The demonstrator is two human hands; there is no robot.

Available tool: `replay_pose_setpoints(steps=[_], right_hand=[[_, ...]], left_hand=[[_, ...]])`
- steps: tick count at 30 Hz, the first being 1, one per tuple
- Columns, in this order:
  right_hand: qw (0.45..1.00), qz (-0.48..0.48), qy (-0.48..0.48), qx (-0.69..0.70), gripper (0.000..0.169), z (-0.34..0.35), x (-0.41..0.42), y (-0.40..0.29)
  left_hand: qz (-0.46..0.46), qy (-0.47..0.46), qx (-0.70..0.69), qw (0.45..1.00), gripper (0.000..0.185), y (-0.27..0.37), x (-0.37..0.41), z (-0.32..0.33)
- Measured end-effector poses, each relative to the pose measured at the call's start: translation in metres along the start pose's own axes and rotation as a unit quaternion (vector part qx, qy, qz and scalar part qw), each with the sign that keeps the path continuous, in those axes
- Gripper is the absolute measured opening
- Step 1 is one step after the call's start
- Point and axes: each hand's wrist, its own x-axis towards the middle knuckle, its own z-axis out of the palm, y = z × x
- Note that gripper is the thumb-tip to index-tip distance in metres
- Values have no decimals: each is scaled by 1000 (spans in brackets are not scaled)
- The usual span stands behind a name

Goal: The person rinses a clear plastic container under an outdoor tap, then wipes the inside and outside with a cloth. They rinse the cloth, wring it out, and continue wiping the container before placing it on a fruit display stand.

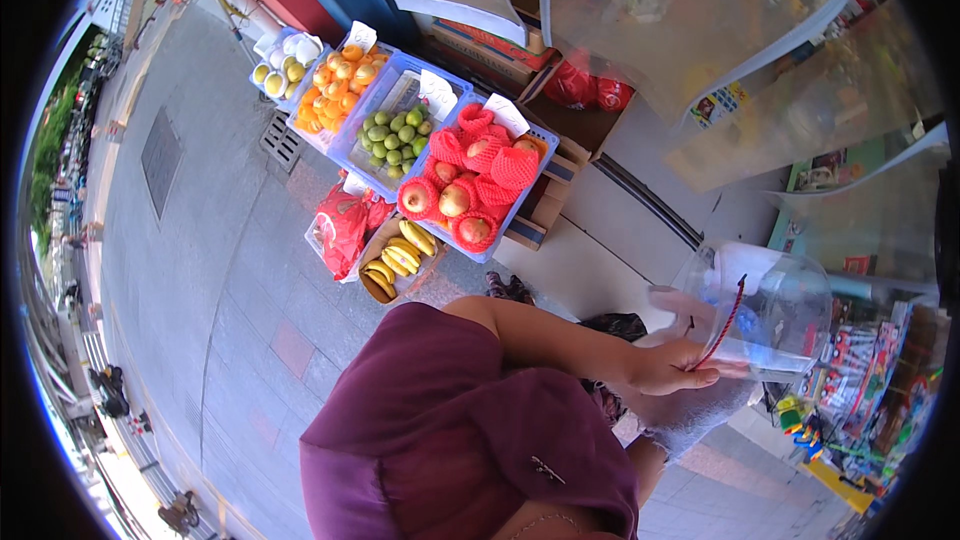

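My left hand (670,367) is closed around a red twisted cord (724,330). The cord runs over clear plastic (787,292), seemingly a container or bag with a curved rim. A blurred pinkish shape like my right hand (675,305) shows dimly through that plastic; its grip is unclear. Part of my right forearm (651,469) emerges beside my purple shirt (450,435). Beyond my left arm stands a blue crate (555,142) of pomegranates (454,199) in red foam nets. Bananas (401,256) lie in a cardboard box (376,288).
More crates hold green round fruit (394,136), wrapped orange fruit (337,86) and yellow-green fruit (277,79). A red plastic bag (341,232) sits near the bananas. Clear curtain strips (675,22) hang across the shop entrance. Packaged toys (855,360) stand at right; paving (247,300) stretches left.
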Motion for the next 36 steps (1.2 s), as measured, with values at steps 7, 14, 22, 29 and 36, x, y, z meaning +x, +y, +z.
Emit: replay_pose_setpoints(steps=[7,14,22,29,36], right_hand=[[993,8,-115,33,27,-11,77,43],[970,25,-236,56,20,-48,160,66],[975,-57,-213,5,13,-59,248,49],[865,-260,-70,-424,14,-17,262,62],[936,-32,-302,177,13,-8,279,20]], left_hand=[[30,132,12,991,50,-67,83,4],[-67,276,-71,956,61,-49,185,3],[-74,373,-77,922,61,-28,258,11],[-97,407,-241,876,68,14,264,-4],[-100,473,-156,861,51,24,275,-25]])
